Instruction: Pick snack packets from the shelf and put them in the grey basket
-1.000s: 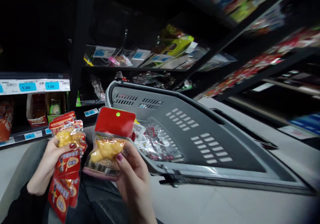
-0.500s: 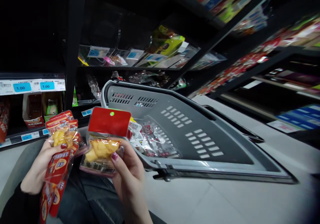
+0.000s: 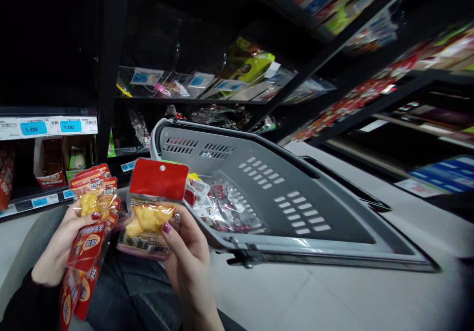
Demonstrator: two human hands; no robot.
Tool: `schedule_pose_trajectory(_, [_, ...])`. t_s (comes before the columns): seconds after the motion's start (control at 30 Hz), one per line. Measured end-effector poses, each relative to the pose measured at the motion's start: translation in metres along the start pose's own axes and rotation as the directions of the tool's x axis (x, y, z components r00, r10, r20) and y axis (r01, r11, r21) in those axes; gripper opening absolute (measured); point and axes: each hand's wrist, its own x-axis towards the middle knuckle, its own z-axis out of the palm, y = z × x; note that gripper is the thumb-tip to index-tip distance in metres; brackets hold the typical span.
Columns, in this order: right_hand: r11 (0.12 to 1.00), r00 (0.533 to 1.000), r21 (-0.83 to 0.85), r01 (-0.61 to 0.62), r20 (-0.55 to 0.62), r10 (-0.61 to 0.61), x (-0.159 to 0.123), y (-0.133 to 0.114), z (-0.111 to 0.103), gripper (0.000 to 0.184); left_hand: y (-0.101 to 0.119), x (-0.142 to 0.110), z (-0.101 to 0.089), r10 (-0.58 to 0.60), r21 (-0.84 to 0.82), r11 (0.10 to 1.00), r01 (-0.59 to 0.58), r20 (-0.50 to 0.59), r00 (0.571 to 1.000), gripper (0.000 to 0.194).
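Red-topped packet is held by our right hand, nearly closed, thumb pressed on its clear front and fingers behind its lower right side. Our left hand is closed around a bundle of red packets, thumb across the front, the lower ones hanging over our lap. That grip looks the weaker: slick film and uneven layers under one thumb could let a packet slip out. Our right grip, all on one side, could let the packet's left corners twist. Just beyond, the packet overlaps the left edge of the grey basket; we cannot tell whether they touch, and a careless swing could catch that rim. Loose packages lie heaped at the basket's left end, and a knock could send them sliding. Farther left, open boxes stand near the lower shelf's front edge, where a stray elbow could tip them.
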Motion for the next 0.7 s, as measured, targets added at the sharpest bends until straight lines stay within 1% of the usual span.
schedule_pose_trajectory(0.17, [0.998,1.000,0.056,0.002,0.013,-0.003,0.0004,0.0004,-0.0008,0.018,-0.0006,-0.0010,-0.0005,-0.027,-0.014,1.000,0.027,0.011,1.000,0.048])
schedule_pose_trajectory(0.3, [0.999,1.000,0.034,0.006,0.025,-0.007,0.0015,0.0024,-0.0038,0.018,-0.0006,-0.0039,0.0020,-0.005,-0.010,1.000,0.005,0.004,1.000,0.047])
schedule_pose_trajectory(0.43, [1.000,0.999,0.024,0.020,0.035,-0.021,0.0026,0.0029,-0.0061,0.019,-0.0001,-0.0050,0.0027,-0.006,0.031,0.999,0.005,0.007,1.000,0.046])
schedule_pose_trajectory(0.5, [1.000,0.999,0.025,0.018,0.036,-0.019,0.0023,0.0021,-0.0060,0.019,-0.0003,-0.0048,0.0019,-0.008,0.038,0.999,0.008,0.011,1.000,0.047])
schedule_pose_trajectory(0.63, [0.998,1.000,0.059,-0.009,0.000,0.009,0.0008,0.0007,-0.0046,0.019,-0.0014,-0.0046,0.0010,-0.004,0.041,0.999,0.004,0.012,1.000,0.053])
schedule_pose_trajectory(0.7, [0.996,1.000,0.089,-0.017,0.014,0.016,0.0005,0.0006,-0.0044,0.019,-0.0017,-0.0044,0.0015,-0.011,0.049,0.999,0.010,0.020,1.000,0.053])
